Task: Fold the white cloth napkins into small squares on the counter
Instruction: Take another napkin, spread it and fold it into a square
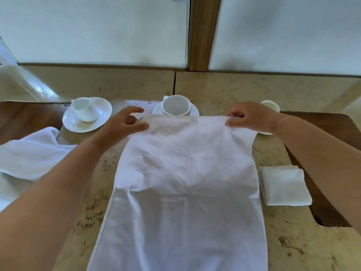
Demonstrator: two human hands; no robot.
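Observation:
A white cloth napkin [181, 182] stretches down the middle of the marble counter [289, 241], its far edge lifted. My left hand [125, 124] pinches the far left corner between thumb and fingers. My right hand [252, 117] pinches the far right corner. A folded flap of the napkin overlies its lower part, with an edge showing across the middle. A small folded square napkin [284, 185] lies to the right. A loose pile of white cloth [33, 153] sits at the left.
A tipped cup on a saucer [87, 114] stands at the far left, and an upright cup on a saucer [175, 106] sits just behind the napkin's far edge. Another cup [270, 105] peeks from behind my right hand. Dark wood insets [332, 173] flank the marble.

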